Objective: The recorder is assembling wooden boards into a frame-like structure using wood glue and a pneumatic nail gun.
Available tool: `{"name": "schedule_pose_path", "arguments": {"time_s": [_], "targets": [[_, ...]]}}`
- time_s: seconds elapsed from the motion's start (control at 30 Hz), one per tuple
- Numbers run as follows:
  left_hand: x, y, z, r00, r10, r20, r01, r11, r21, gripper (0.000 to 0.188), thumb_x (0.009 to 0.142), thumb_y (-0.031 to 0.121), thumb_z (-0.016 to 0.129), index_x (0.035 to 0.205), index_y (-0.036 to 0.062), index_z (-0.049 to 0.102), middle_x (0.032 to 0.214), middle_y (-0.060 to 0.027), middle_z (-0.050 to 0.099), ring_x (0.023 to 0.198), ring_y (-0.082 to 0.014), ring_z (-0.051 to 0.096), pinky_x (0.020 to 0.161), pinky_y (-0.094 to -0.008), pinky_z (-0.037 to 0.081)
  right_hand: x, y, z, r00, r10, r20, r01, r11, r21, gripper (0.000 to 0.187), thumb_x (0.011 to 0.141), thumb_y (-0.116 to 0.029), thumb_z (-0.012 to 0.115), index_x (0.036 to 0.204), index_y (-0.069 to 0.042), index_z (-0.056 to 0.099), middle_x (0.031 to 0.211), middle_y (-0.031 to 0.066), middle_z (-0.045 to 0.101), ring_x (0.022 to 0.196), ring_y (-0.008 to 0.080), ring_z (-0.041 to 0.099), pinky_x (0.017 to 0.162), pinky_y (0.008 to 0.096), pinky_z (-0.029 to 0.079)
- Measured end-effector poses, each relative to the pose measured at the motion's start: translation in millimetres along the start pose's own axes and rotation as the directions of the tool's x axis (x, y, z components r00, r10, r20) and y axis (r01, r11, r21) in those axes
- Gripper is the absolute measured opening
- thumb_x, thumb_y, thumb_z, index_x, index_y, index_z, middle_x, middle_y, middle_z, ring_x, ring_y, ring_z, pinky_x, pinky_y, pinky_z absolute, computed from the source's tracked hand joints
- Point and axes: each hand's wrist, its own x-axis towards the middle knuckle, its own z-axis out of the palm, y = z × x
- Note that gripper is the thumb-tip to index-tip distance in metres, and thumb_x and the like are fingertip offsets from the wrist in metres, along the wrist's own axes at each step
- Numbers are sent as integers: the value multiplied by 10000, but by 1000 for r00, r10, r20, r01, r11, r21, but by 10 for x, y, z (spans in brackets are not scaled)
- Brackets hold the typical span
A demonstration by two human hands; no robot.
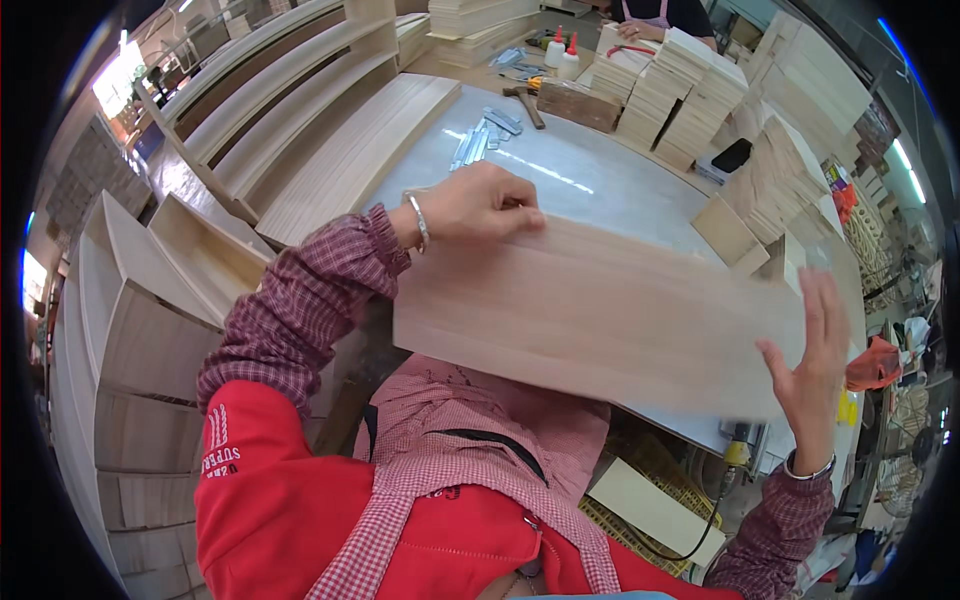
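A thin pale wooden board point(590, 310) is tilted over the near edge of the worktable, in front of my apron. My left hand point(485, 205) is closed on its far edge, close to the left end, with the fingers curled over. At the board's right end, my right hand point(812, 350) is upright with fingers stretched and thumb apart. Whether its palm touches the board's end I cannot tell. The board's right part looks smeared by motion.
Metal strips point(485, 135) and a hammer point(525, 105) lie on the grey worktable point(620, 170), near glue bottles point(562, 55). Stacked boards point(690, 90) line its far side, with a person point(665, 20) behind them. Wooden shelf frames point(290, 130) stand left; a power tool point(738, 450) hangs at the near edge.
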Motion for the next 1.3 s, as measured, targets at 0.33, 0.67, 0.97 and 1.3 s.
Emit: {"name": "schedule_pose_path", "arguments": {"time_s": [0.33,0.67,0.97,1.3], "targets": [[877,81,179,874,312,372,-426,861,280,167,844,221,637,826,59,672,662,-40,599,567,-203,514,551,-312,406,-790,-60,444,581,230,781,-777,443,448,292,805,-207,690,963,37,657,745,29,615,635,129,504,621,232,426],[375,-692,1043,834,259,-487,-162,959,231,272,853,216,591,1072,55,585,1070,-99,543,922,-233,534,802,-312,463,-599,-545,1579,427,517,742,-850,-51,525,270,862,-214,662,809,49,642,674,-3,563,608,83,453,580,215,396],[-733,-591,1735,854,-519,30,413,641,-647,371,926,240,517,1180,-30,540,1004,-106,607,828,-165,551,754,-279,469,-171,-1115,2171,274,523,807,-780,-370,505,315,874,-241,661,725,31,610,665,2,535,623,93,440,586,228,398],[-317,-975,1502,773,-628,-92,468,661,-587,323,932,191,442,1116,-29,590,916,-94,639,803,-160,552,724,-268,450,199,-1332,2689,293,465,836,-751,-429,502,296,885,-204,616,799,79,626,758,73,608,671,124,515,619,243,442]]}}
